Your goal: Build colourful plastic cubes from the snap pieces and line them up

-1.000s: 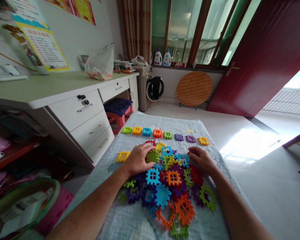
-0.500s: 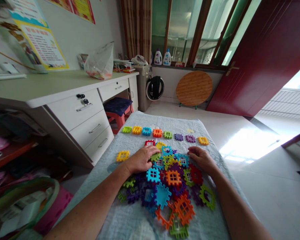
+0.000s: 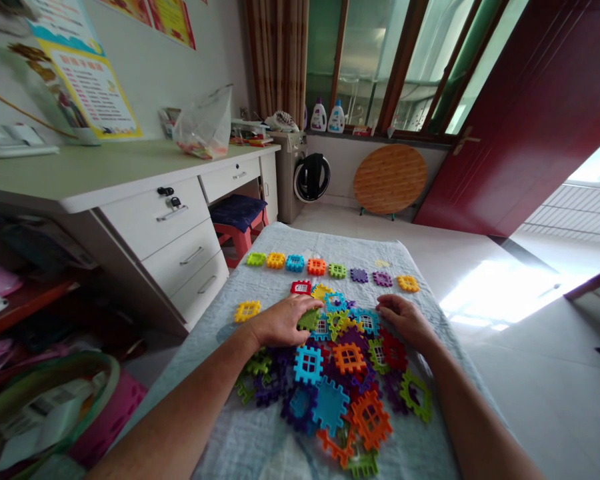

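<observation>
My left hand [image 3: 286, 321] is closed on a green plastic piece [image 3: 309, 319] at the upper left of a heap of notched pieces. My right hand [image 3: 405, 319] rests at the heap's upper right with fingers bent beside a blue window piece [image 3: 367, 321]; whether it holds anything is hard to tell. In the heap lie an orange window piece [image 3: 349, 358], a light blue one [image 3: 309, 364] and a solid light blue one [image 3: 331, 405]. Beyond the hands runs a row of pieces, among them an orange one [image 3: 317, 267]. A yellow window piece [image 3: 247, 311] lies left of my left hand.
A pale blue cloth [image 3: 230, 437] covers the table. To the left stand a desk with drawers [image 3: 153, 223] and a stool [image 3: 239, 212]. Farther back are a washing machine [image 3: 290, 177], a round wooden board [image 3: 390, 179] and a red door [image 3: 520, 113].
My left hand has lifted the green piece slightly. Several pieces at the near side of the heap have shifted, including the solid light blue one. My right hand has hardly moved.
</observation>
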A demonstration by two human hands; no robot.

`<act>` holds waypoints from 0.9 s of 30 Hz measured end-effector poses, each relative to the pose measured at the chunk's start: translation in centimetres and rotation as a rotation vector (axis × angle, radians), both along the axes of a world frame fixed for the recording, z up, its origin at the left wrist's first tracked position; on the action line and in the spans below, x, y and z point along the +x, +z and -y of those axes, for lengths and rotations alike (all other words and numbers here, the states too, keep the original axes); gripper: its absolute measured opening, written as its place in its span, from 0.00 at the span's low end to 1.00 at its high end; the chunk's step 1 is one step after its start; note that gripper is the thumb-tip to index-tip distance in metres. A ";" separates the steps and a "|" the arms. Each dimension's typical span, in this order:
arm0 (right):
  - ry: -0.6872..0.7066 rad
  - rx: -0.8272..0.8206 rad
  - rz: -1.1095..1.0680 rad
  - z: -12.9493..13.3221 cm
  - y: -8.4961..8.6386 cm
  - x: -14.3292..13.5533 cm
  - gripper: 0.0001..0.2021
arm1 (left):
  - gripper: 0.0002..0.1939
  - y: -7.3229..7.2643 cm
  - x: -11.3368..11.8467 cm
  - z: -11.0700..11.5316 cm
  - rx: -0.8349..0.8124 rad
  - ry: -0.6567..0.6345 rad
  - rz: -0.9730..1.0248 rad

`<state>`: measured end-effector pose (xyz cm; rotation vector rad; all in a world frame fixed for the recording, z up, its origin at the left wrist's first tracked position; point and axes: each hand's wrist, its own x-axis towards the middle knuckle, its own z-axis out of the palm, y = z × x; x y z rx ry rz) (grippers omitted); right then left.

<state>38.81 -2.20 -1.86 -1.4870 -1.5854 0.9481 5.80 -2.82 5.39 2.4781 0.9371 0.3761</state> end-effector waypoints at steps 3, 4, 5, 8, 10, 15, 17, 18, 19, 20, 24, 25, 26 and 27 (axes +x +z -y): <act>0.002 -0.005 -0.007 0.0 0.0 0.0 0.15 | 0.31 0.0 -0.3 -0.2 0.012 0.000 -0.015; 0.000 -0.005 -0.009 0.0 0.0 0.0 0.15 | 0.32 -0.1 -0.4 -0.3 0.015 0.005 -0.022; -0.002 -0.004 -0.011 0.0 0.0 0.0 0.15 | 0.32 -0.2 -0.4 -0.4 0.018 0.014 -0.028; -0.010 -0.002 -0.011 -0.1 -0.2 0.0 0.15 | 0.33 -0.4 -0.6 -0.6 0.022 0.044 -0.039; -0.009 0.001 -0.014 -0.1 -0.3 0.1 0.15 | 0.34 -0.4 -0.5 -0.6 0.022 0.052 -0.045; -0.006 0.010 0.002 -0.1 -0.3 0.1 0.15 | 0.36 -0.2 -0.2 -0.2 0.006 0.035 -0.047; -0.009 0.012 0.011 0.0 -0.1 0.0 0.15 | 0.36 -0.2 -0.2 -0.2 0.012 0.026 -0.044; -0.011 0.014 0.012 0.0 0.0 0.0 0.15 | 0.35 -0.2 -0.2 -0.2 0.018 0.024 -0.040; -0.012 0.016 0.012 0.0 0.1 -0.1 0.15 | 0.35 -0.3 -0.2 -0.2 0.027 0.023 -0.037; -0.011 0.017 0.011 0.1 0.2 -0.1 0.15 | 0.35 -0.3 -0.2 -0.2 0.034 0.021 -0.034; -0.010 0.005 0.019 0.2 0.6 -0.3 0.15 | 0.35 -0.3 -0.2 -0.2 0.047 0.012 -0.038; -0.011 0.000 0.020 0.2 0.6 -0.3 0.15 | 0.35 -0.2 -0.2 -0.3 0.046 0.008 -0.041; -0.012 -0.004 0.019 0.2 0.6 -0.4 0.15 | 0.35 -0.2 -0.2 -0.3 0.045 0.005 -0.041; -0.011 -0.006 0.016 0.2 0.6 -0.4 0.15 | 0.35 -0.1 -0.2 -0.3 0.044 0.003 -0.040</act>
